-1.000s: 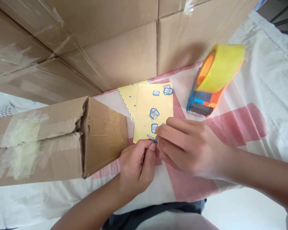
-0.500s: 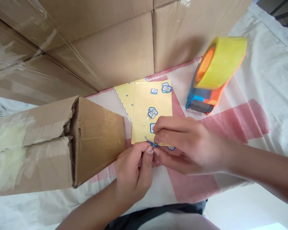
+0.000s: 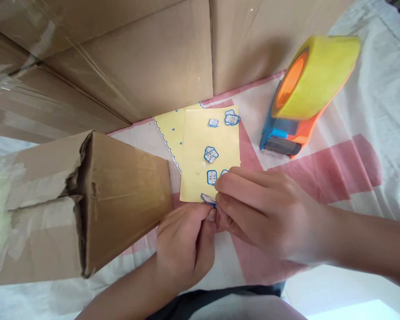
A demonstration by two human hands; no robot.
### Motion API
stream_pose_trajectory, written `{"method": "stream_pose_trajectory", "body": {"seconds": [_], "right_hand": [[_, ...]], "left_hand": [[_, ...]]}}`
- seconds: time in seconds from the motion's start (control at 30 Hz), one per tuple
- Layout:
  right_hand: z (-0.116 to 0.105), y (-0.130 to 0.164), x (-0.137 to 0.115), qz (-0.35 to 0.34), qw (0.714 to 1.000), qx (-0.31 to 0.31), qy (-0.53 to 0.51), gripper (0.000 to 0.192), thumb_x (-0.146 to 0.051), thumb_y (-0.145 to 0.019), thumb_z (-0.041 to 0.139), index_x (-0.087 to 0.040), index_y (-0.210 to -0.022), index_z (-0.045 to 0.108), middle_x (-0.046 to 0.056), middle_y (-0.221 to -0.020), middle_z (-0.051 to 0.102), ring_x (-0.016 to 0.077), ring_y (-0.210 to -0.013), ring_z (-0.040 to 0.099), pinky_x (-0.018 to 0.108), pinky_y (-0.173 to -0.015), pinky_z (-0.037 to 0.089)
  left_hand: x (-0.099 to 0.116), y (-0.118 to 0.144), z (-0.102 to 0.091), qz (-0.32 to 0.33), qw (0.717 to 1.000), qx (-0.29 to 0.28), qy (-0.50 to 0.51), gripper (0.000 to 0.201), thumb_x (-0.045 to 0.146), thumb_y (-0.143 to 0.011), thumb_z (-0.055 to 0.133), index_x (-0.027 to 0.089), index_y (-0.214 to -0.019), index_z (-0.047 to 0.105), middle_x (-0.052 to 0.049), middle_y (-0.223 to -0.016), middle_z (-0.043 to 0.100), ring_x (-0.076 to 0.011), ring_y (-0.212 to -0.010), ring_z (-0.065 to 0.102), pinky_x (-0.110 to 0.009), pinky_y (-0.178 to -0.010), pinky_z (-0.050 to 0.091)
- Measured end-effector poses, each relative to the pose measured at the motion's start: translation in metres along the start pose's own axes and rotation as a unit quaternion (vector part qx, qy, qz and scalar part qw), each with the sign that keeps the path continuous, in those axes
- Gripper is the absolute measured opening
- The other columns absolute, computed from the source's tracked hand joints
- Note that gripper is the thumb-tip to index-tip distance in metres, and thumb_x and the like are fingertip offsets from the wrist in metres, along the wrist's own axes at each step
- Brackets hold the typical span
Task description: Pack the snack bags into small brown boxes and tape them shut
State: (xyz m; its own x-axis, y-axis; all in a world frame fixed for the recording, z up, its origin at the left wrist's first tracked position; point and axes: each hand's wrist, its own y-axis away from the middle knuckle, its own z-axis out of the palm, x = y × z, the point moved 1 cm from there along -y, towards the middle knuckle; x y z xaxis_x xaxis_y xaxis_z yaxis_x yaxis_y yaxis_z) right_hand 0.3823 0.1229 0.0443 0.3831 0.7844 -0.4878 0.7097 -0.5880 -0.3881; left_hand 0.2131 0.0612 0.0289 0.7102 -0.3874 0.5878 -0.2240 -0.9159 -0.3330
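Note:
A small blue-edged paper cutout (image 3: 208, 199) with writing is pinched between the thumb and fingers of my left hand (image 3: 186, 238), just at the near edge of the yellow paper sheet (image 3: 195, 133). Fingertips of my right hand (image 3: 263, 202) close on the same cutout from the right. Several similar cutouts lie on the sheet: a rounded one (image 3: 212, 177) beside my right fingers, an overlapping pair (image 3: 211, 154) in the middle, a small one (image 3: 213, 122) and another overlapping group (image 3: 232, 118) toward the top. My right fingers partly cover one more.
A tape dispenser (image 3: 320, 80) with a yellow roll stands at the right. Large taped cardboard boxes (image 3: 146, 66) form a wall behind. A smaller cardboard box (image 3: 126, 195) sits at the left. Under the sheet lies a yellow patterned paper (image 3: 170, 129), on a pink and white cloth (image 3: 340, 169).
My right hand has shifted slightly down and right, uncovering more of the rounded cutout and part of another. Both hands stay at the pinched cutout. The view has moved closer.

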Motion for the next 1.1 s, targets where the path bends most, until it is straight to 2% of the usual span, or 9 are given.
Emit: {"method": "stream_pose_trajectory", "body": {"seconds": [0.17,0.27,0.37,0.5,0.7,0.83,0.97,1.03,1.1], "right_hand": [[0.001,-0.001,0.006,0.021,0.998,0.014,-0.052,0.024,-0.014,-0.095,0.051,-0.021,-0.073,0.054,0.003,-0.08,0.055,0.0113,-0.064,0.048,0.028,-0.053,0.041],[0.0,-0.004,0.009,0.037,0.99,0.015,-0.136,0.013,-0.013,-0.094,0.052,-0.021,-0.088,0.059,0.004,-0.091,0.061,0.0105,-0.072,0.056,0.025,-0.059,0.048],[-0.001,-0.006,0.011,0.031,0.98,-0.005,-0.195,0.018,-0.008,-0.094,0.049,-0.022,-0.099,0.06,0.003,-0.093,0.064,0.0091,-0.075,0.06,0.022,-0.063,0.051],[-0.001,-0.007,0.013,0.022,0.977,0.015,-0.209,0.015,-0.011,-0.098,0.05,-0.022,-0.096,0.06,0.001,-0.086,0.066,0.0089,-0.074,0.063,0.021,-0.065,0.052],[-0.002,-0.006,0.013,0.004,0.989,0.026,-0.143,0.015,-0.015,-0.099,0.052,-0.022,-0.088,0.06,0.002,-0.083,0.066,0.0099,-0.073,0.063,0.023,-0.066,0.051],[-0.002,-0.005,0.014,0.018,0.98,0.067,-0.186,0.011,-0.012,-0.096,0.057,-0.02,-0.087,0.058,-0.001,-0.079,0.065,0.0065,-0.068,0.057,0.02,-0.062,0.047],[0.002,-0.006,0.017,0.081,0.96,0.055,-0.262,0.009,-0.009,-0.09,0.061,-0.016,-0.087,0.058,-0.004,-0.073,0.062,0.0027,-0.059,0.049,0.016,-0.053,0.042],[0.003,-0.006,0.017,0.088,0.961,0.067,-0.254,0.007,-0.013,-0.09,0.064,-0.017,-0.091,0.058,-0.003,-0.077,0.063,0.0042,-0.063,0.053,0.018,-0.053,0.044],[0.002,-0.005,0.015,0.063,0.967,0.087,-0.23,0.008,-0.015,-0.092,0.065,-0.018,-0.095,0.058,-0.001,-0.081,0.064,0.0065,-0.069,0.058,0.02,-0.059,0.048]], "left_hand": [[-0.002,0.001,0.002,0.034,0.999,0.008,0.003,0.019,0.003,-0.089,0.047,0.021,-0.092,0.055,0.004,-0.064,0.066,-0.0103,-0.054,0.061,-0.021,-0.057,0.049],[-0.004,0.002,0.002,0.086,0.996,0.021,-0.014,0.027,0.002,-0.088,0.048,0.017,-0.108,0.057,0.0,-0.075,0.071,-0.0122,-0.063,0.065,-0.023,-0.06,0.049],[-0.005,0.004,0.001,0.109,0.993,0.031,-0.028,0.028,0.004,-0.088,0.051,0.015,-0.113,0.058,-0.003,-0.079,0.072,-0.0138,-0.064,0.065,-0.026,-0.061,0.049],[-0.003,0.005,0.0,0.062,0.998,0.03,-0.01,0.019,0.006,-0.089,0.052,0.019,-0.102,0.057,0.002,-0.07,0.068,-0.0113,-0.057,0.061,-0.023,-0.06,0.049],[0.001,0.003,-0.001,0.032,0.999,0.03,0.001,0.009,0.011,-0.092,0.053,0.021,-0.093,0.054,0.006,-0.062,0.062,-0.0086,-0.048,0.053,-0.021,-0.055,0.047],[0.002,0.004,-0.003,-0.017,1.0,0.014,0.01,0.01,0.013,-0.093,0.052,0.022,-0.089,0.054,0.008,-0.058,0.057,-0.0073,-0.046,0.05,-0.019,-0.052,0.044],[0.003,0.005,-0.005,-0.056,0.997,0.016,0.044,0.009,0.014,-0.094,0.053,0.022,-0.09,0.053,0.009,-0.06,0.058,-0.0053,-0.046,0.051,-0.016,-0.052,0.042],[0.002,0.005,-0.005,-0.059,0.996,0.02,0.058,0.009,0.014,-0.094,0.053,0.022,-0.091,0.053,0.009,-0.06,0.057,-0.0046,-0.046,0.05,-0.015,-0.053,0.043],[0.002,0.006,-0.004,-0.061,0.996,0.024,0.057,0.009,0.014,-0.094,0.053,0.022,-0.093,0.054,0.009,-0.061,0.057,-0.0045,-0.047,0.05,-0.015,-0.053,0.042]]}}
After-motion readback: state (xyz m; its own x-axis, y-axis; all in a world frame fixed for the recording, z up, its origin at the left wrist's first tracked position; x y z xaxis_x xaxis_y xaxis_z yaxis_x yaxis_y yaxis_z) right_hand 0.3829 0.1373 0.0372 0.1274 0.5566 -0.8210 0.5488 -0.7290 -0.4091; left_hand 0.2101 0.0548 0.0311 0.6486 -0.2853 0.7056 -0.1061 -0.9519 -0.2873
